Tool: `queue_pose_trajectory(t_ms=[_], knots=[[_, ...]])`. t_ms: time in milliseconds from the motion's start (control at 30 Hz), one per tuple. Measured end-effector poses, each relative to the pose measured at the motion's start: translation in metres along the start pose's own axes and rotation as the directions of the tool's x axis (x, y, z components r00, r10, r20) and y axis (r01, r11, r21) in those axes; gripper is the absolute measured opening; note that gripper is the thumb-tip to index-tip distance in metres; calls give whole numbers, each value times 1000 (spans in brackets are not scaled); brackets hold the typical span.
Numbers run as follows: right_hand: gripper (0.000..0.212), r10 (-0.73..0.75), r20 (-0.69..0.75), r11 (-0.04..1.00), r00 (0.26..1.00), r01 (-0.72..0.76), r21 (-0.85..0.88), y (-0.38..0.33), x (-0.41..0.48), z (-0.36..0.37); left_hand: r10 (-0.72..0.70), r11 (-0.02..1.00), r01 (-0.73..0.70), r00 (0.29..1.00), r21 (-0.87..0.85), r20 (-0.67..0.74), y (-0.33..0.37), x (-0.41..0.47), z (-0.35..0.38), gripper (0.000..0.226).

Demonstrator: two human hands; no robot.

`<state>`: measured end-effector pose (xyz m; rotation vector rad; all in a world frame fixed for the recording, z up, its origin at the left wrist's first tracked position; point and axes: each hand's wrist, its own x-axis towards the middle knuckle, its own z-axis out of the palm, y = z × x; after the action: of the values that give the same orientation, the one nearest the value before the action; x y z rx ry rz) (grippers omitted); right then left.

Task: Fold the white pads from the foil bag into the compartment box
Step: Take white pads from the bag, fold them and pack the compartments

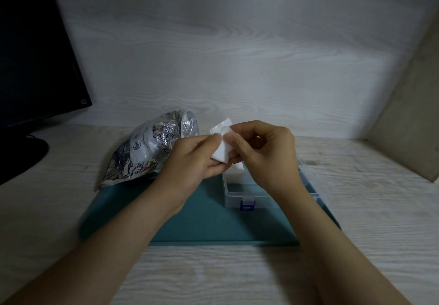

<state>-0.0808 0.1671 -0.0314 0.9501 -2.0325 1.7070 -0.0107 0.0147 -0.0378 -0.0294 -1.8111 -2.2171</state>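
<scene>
Far left: a dark monitor [35,55] stands on the pale wood-grain desk [213,276], well apart from the work. Next right, the foil bag [152,148] lies crumpled on its side, its near edge overlapping the far-left corner of the teal mat [190,214] and its open mouth turned toward the hands. Left hand [194,160]: raised just beside the bag's mouth, with thumb and forefinger pinching the left edge of a white pad [222,143]. The pad is held in the air between the two hands, clear of the mat. Its longer side runs roughly up and down in the view, and the upper corner appears partly turned over, though blur prevents a firm reading of the fold. Right hand [263,152]: fingers curled, pinching the pad's right edge, so both hands grip the same pad. Below and slightly right of the hands, the clear compartment box [237,193] sits on the mat with its blue latch [247,203] facing the person. The right forearm covers much of it. Something white shows in its far-left compartment, probably pads already placed, though this cannot be confirmed. Assessment: folding is in hand and not yet finished. The governing relation is that the pad hangs almost directly above the box's far-left corner, and the right hand is the nearer of the two to the box. Placing the pad should therefore call for a short downward move, with the pad folded small enough to pass between the compartment walls.
</scene>
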Motion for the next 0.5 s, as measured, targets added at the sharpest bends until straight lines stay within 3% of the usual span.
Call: queue_pose_trajectory(t_ms=[200,333,500], knots=[[26,78,-43,985,996,-84,-151,-6,2,1,76,978,-86,995,188,59,-8,1,-2,23],[20,275,69,955,959,-281,95,-9,3,-1,69,965,-82,996,249,61,-11,2,-4,24],[17,358,-104,912,928,-324,252,-6,6,-6,70,965,-67,998,253,-3,-15,4,-4,28]])
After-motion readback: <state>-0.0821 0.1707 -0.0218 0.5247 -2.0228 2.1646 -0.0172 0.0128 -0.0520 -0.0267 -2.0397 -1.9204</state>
